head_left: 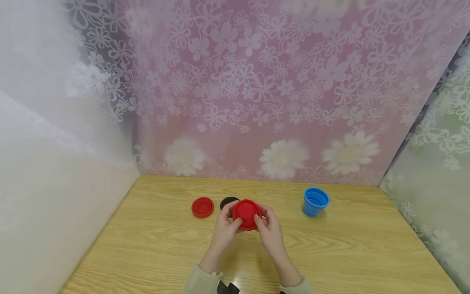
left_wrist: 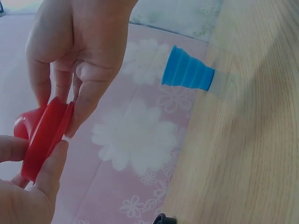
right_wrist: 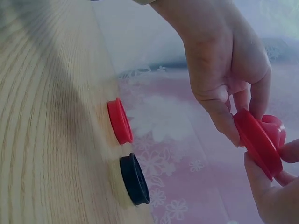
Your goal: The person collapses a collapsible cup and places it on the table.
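Both hands hold a red collapsible cup [head_left: 247, 214] above the table, its round face turned to the head camera. My left hand [head_left: 224, 226] grips the left side of the rim, thumb on the near face. On the opposite side my right hand [head_left: 271, 232] pinches the rim in the same way. In the left wrist view a rounded red part [left_wrist: 27, 123] bulges from the cup's far side. Behind the left fingers, a flat black collapsible cup [right_wrist: 135, 179] is partly hidden in the head view. Beside it lies another flat red collapsible cup [head_left: 202, 207].
A blue collapsible cup [head_left: 315, 202] stands expanded at the right on the wooden table [head_left: 349, 245]. A flowered curtain [head_left: 257, 102] hangs behind the table, with pale sheets at the left [head_left: 66, 163] and right [head_left: 440, 183].
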A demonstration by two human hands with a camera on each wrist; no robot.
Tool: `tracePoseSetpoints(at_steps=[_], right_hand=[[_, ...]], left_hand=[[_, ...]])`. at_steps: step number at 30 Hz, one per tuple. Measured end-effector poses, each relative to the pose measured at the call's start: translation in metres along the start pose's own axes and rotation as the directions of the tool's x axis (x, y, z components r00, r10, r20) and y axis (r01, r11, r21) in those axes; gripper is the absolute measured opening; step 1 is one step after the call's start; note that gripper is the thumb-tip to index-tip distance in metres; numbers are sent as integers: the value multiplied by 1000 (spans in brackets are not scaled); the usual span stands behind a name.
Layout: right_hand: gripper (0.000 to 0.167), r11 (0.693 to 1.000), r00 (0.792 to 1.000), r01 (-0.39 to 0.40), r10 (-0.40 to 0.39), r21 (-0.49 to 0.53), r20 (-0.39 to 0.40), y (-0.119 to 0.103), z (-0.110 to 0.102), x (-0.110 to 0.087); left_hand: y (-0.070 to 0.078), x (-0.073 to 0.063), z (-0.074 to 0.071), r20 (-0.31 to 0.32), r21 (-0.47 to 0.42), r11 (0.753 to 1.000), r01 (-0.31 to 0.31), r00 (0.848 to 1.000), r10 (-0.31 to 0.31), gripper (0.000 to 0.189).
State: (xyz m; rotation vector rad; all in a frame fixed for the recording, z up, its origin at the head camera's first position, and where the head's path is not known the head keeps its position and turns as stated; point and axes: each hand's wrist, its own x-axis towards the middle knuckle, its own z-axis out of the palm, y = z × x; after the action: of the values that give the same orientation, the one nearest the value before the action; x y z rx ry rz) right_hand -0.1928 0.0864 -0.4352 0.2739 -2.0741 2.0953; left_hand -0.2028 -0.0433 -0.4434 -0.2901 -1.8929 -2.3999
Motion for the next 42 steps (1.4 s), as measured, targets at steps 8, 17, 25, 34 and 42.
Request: tracePoseSetpoints(at_steps=[8,17,25,34,42], right_hand=[[51,990,990,-92,80,104,112,1,2,1],[54,994,995,-87,83,73,56,0,-1,0],[52,995,996,-83,81,49,38,-3,-7,4],[47,991,992,-130,129,38,11,-9,-14,6],[42,985,992,-95,81,142,97,-11,-24,7]], left_hand=[[0,1,3,-154,-128,991,37,986,-56,42],[0,0,3,-103,-136,986,96,989,-111,36],[3,1,1,-86,-146,984,98,990,-112,26],[5,1,-3,-106,-150,984,101,987,-118,17],[8,1,-5,-92,-154,985,83,991,-98,14]])
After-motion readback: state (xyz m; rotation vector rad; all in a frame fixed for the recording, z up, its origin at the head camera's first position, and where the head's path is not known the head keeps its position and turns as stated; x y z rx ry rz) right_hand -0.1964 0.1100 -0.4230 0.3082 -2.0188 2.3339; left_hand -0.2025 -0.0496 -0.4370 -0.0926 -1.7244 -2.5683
